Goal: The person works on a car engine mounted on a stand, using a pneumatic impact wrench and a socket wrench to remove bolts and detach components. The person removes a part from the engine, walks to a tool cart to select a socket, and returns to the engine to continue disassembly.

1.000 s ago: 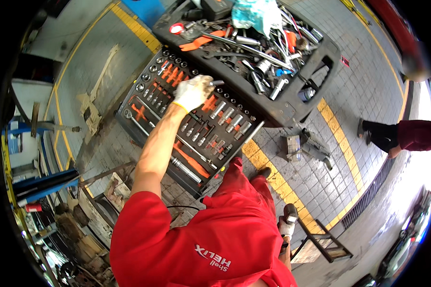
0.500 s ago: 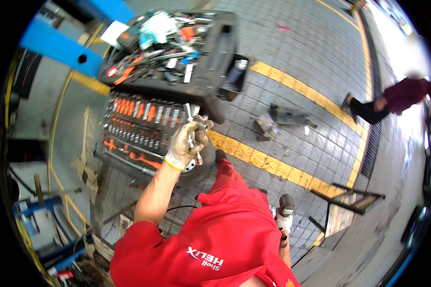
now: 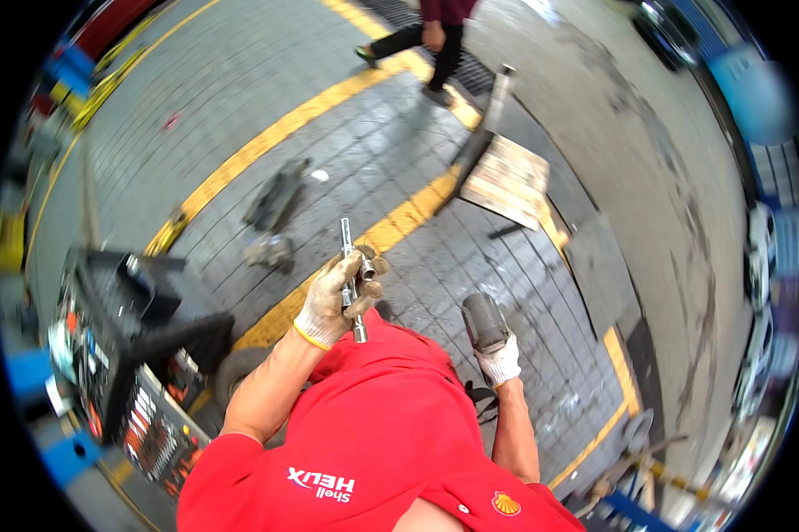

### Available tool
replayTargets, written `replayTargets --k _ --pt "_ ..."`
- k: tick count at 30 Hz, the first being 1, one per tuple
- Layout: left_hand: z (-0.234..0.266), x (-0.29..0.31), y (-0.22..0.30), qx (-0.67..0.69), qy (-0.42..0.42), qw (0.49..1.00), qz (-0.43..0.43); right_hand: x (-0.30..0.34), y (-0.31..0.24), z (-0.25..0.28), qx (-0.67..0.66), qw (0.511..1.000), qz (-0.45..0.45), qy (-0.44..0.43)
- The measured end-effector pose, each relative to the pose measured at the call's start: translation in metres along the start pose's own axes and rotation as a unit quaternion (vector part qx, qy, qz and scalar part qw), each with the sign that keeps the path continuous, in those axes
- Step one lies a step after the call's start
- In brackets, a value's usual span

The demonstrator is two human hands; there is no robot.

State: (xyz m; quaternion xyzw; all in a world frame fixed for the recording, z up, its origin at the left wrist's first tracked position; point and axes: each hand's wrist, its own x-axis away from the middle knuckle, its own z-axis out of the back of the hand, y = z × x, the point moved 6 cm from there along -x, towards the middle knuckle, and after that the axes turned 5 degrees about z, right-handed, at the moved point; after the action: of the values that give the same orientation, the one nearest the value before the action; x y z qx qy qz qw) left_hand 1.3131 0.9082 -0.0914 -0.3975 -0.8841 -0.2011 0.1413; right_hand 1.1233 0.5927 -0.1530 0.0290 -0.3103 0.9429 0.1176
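My left hand point(image 3: 325, 306), in a whitish work glove with dirty fingers, is closed round several shiny metal sockets. A long socket point(image 3: 346, 232) sticks out past the fingers, and another socket point(image 3: 360, 332) shows at the lower end of the grip. My right hand point(image 3: 501, 362), also gloved, grips a dark grey power tool that looks like an impact wrench point(image 3: 484, 321). Its thick rounded body points away from me, and most of the handle is hidden by the hand. Both hands are in front of my red work clothes, above the tiled floor.
At the left stands a black tool cart point(image 3: 187, 310) with an open drawer of sockets point(image 3: 154, 430). Dark parts point(image 3: 277, 197) lie on the tiles ahead. A wooden-seated chair point(image 3: 508, 180) stands ahead right. Another person point(image 3: 435, 40) is at the far side, beside a yellow floor line point(image 3: 258, 152).
My view has swung right, away from the tool cart, which is now at the left edge. The right hand and its tool have come fully into view. The left hand keeps its sockets.
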Motion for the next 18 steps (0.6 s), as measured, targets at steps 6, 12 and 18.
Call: replayTargets --k 6,12,18 --pt "-0.095 -0.138 -0.128 -0.160 -0.041 0.975 0.146 0.030 0.030 0.076 -0.448 0.870 -0.143 0.146" --pt "-0.197 -0.233 -0.244 -0.278 -0.082 0.924 0.248 0.020 0.060 0.157 -0.536 0.802 -0.167 0.203" --pt "-0.291 -0.310 -0.366 -0.430 -0.152 0.817 0.353 0.037 0.158 0.204 -0.512 0.757 -0.238 0.330"
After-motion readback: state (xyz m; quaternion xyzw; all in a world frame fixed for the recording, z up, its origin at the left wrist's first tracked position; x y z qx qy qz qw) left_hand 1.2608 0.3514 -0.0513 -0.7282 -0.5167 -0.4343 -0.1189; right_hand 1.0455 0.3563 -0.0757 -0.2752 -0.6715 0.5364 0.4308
